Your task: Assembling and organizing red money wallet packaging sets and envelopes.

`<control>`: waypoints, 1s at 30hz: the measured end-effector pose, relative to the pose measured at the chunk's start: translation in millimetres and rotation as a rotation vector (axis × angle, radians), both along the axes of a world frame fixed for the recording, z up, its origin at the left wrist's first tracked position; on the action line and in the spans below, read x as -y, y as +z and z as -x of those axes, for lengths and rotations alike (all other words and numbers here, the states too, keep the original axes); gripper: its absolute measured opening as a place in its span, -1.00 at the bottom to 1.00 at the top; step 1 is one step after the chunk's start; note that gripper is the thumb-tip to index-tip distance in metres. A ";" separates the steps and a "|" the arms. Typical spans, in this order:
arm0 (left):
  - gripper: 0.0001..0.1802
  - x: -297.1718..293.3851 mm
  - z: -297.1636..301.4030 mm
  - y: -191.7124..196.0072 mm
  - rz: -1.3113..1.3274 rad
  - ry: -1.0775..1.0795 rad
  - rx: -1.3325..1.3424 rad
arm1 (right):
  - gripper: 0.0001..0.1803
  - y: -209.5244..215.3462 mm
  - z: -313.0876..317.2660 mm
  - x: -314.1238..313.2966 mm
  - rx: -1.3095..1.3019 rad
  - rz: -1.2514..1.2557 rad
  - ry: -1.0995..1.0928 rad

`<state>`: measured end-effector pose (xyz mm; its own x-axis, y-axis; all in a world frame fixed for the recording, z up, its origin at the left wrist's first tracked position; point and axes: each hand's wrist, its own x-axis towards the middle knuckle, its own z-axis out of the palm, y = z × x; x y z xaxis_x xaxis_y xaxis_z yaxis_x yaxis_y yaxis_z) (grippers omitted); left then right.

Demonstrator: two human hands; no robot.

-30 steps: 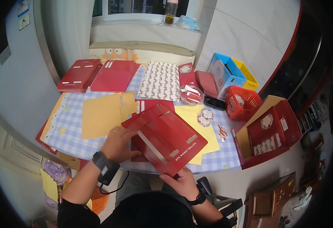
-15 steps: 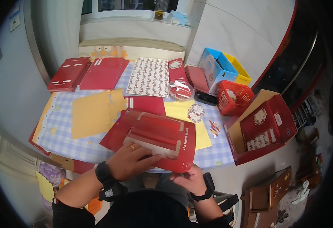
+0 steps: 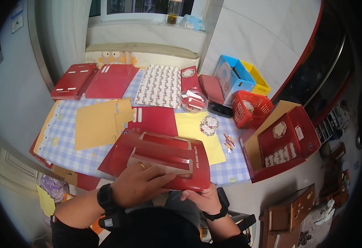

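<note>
From here I judge the glossy red cardboard sleeve (image 3: 168,151) light, bendable, best edge-held — right hand (image 3: 206,200) pinching its near edge, left hand (image 3: 137,186) across it, grip unclear.

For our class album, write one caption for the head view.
Right hand grips a red windowed card sleeve, left hand across its front, at a blue-checked table.

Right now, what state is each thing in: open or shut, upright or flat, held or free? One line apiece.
Left hand: lying on the red card, grip unclear
Right hand: gripping its near edge
Red card: held, with cut-out windows
Brown card: flat
Yellow sheet: flat, partly covered
Basket: upright, open
Blue bin: upright, open
Red box: open
Bottle: upright
</note>
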<state>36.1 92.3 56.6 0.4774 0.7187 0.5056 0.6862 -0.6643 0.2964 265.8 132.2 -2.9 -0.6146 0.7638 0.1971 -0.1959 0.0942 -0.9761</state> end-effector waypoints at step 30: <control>-0.77 16.4 -12.8 -9.8 0.059 0.078 0.026 | -0.56 59.9 2.6 6.8 0.737 -1.178 -0.211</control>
<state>48.9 75.9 46.8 0.4064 0.7819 0.4728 0.7263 -0.5903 0.3520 263.2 125.4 57.0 -0.7521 0.4676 0.4645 0.4392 0.8810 -0.1759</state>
